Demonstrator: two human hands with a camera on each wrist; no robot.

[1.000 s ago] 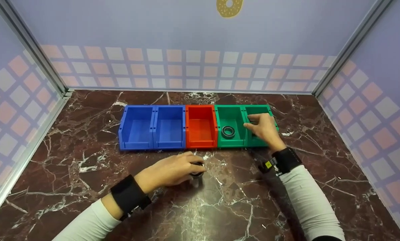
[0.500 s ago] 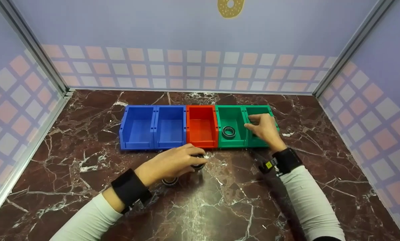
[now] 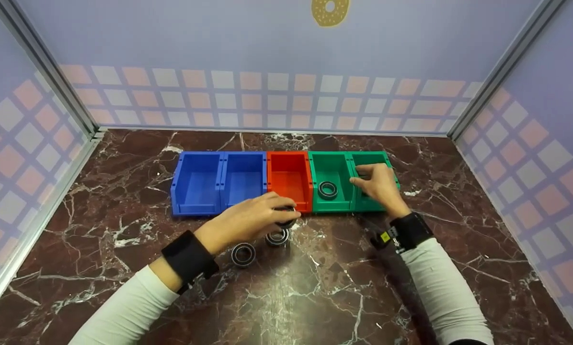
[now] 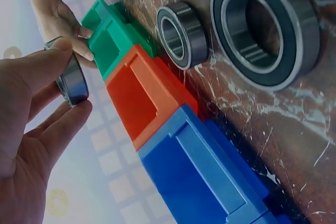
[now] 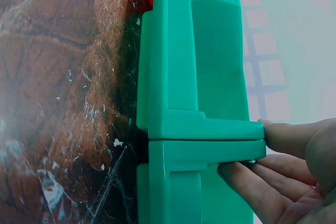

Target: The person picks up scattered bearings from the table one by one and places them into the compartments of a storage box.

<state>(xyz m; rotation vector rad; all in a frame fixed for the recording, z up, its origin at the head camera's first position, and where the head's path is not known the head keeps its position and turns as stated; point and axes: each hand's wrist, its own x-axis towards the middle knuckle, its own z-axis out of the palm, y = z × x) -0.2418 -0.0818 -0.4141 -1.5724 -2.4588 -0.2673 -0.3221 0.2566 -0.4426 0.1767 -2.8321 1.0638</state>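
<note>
My left hand (image 3: 248,218) pinches a ball bearing (image 4: 74,80) between thumb and fingertips, raised over the table just in front of the red bin (image 3: 289,184). Below it, two more bearings lie on the marble-patterned table: one bearing (image 4: 302,30) by the wrist, the other bearing (image 4: 195,38) closer to the bins. My right hand (image 3: 380,184) grips the wall between the two green bins, thumb on the side of the inner green bin (image 5: 181,56) and fingers inside the outer green bin (image 5: 185,198). A further bearing (image 3: 327,197) lies in the inner green bin.
Two blue bins (image 3: 198,182) continue the joined row to the left of the red one. Behind the row stands a lilac wall (image 3: 277,100) with pink and white squares; side walls close off left and right.
My left hand has lifted the bearing off the table and carried it forward toward the red bin, uncovering two bearings beneath. My right hand stays in place on the green bins.
</note>
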